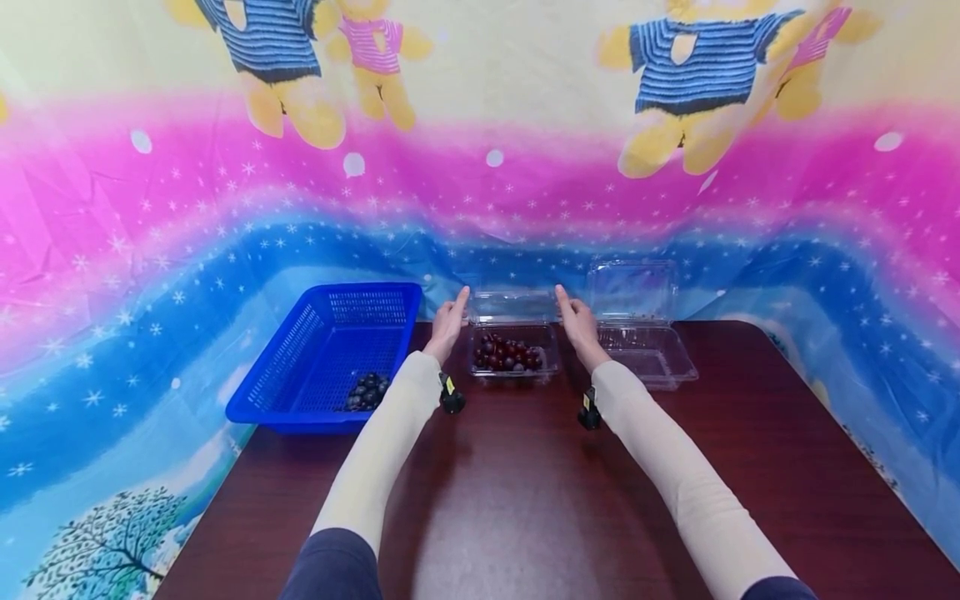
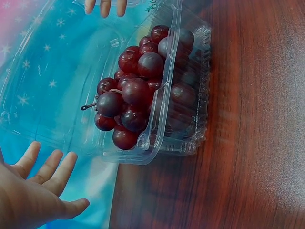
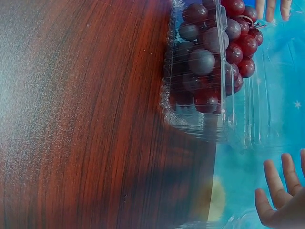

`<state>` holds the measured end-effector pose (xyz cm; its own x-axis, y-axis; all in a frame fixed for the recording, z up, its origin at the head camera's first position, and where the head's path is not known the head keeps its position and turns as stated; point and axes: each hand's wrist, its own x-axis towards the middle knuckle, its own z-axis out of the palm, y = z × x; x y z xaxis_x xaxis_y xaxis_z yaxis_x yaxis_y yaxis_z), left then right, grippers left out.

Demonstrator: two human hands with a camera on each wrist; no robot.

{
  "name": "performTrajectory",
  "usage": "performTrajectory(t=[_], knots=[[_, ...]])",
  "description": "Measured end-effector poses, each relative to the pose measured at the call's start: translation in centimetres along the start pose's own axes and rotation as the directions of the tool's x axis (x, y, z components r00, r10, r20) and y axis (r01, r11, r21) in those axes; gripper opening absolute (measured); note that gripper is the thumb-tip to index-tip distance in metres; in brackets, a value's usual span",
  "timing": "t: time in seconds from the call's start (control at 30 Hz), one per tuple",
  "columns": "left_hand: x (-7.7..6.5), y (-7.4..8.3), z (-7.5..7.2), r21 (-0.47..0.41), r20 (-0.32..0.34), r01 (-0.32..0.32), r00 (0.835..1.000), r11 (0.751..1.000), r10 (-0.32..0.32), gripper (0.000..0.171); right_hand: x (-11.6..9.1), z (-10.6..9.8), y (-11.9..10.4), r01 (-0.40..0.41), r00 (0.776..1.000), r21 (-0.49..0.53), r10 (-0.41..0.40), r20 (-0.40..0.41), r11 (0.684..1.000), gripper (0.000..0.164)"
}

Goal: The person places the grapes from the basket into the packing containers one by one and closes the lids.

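Note:
A clear plastic clamshell box [image 1: 480, 371] stands near the table's far edge with its lid [image 1: 510, 308] raised. Inside lies a bunch of red grapes [image 1: 508, 353], its stem showing at one side in the left wrist view. My left hand [image 1: 448, 323] is at the left side of the lid, fingers extended and spread. On the other side, my right hand [image 1: 577, 325] is held the same way, thumb up. Both wrist views show the fingers [image 2: 59, 174] apart from the box's walls, with nothing in either hand.
To the left sits a blue plastic basket [image 1: 281, 425] with a bunch of dark grapes [image 1: 367, 392] in its near right corner. A second clear clamshell box [image 1: 678, 367], lid up, stands just right of my right hand. A printed cloth [image 1: 480, 192] hangs behind the brown table [image 1: 525, 500].

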<state>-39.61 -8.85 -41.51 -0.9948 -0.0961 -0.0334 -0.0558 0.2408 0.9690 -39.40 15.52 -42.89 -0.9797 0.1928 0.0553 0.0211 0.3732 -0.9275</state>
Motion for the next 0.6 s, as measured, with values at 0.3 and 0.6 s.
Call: performTrajectory(t=[0.3,0.6], knots=[[0.11,-0.08,-0.07,-0.026,0.009,0.012,1.000,1.000,-0.012,0.077,-0.05,-0.15,-0.06,-0.006,1.000,0.013,0.006,0.006,1.000,0.084],[0.05,-0.28,0.03,-0.015,0.008,0.010,1.000,1.000,-0.010,0.079,-0.10,-0.13,0.00,-0.023,0.999,-0.008,0.023,-0.028,1.000,0.083]])
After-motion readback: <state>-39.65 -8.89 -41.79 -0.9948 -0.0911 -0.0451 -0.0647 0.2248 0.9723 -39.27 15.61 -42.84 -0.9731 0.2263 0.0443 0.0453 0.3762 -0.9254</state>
